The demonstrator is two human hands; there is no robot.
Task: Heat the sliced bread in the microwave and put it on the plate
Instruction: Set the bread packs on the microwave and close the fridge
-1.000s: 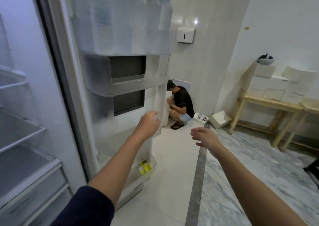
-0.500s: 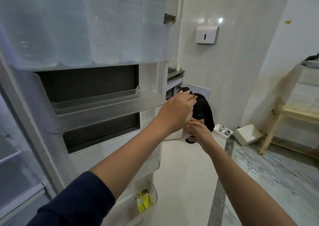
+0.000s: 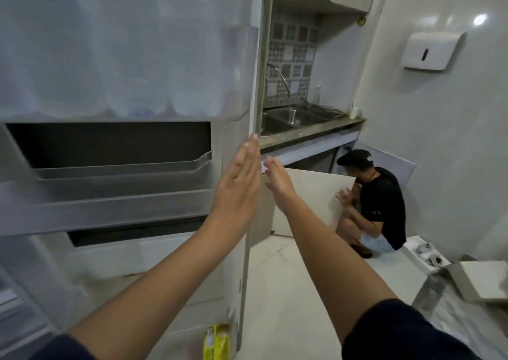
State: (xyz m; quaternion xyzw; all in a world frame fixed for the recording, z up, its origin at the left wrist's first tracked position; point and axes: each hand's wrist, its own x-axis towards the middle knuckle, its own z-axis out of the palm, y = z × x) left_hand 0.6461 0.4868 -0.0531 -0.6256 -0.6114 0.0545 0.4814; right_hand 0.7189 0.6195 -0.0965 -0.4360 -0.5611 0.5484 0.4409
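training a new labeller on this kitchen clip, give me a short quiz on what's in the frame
1. True or false: the left hand is curled round a shelf of the fridge door.
2. What sits low in the door? A) yellow packet B) red can C) green apple
3. Fill in: past the door's edge, set in the counter, is a steel ____.

Key: 1 false, it lies flat, fingers straight, against the door's edge. 2 A. 3 sink.
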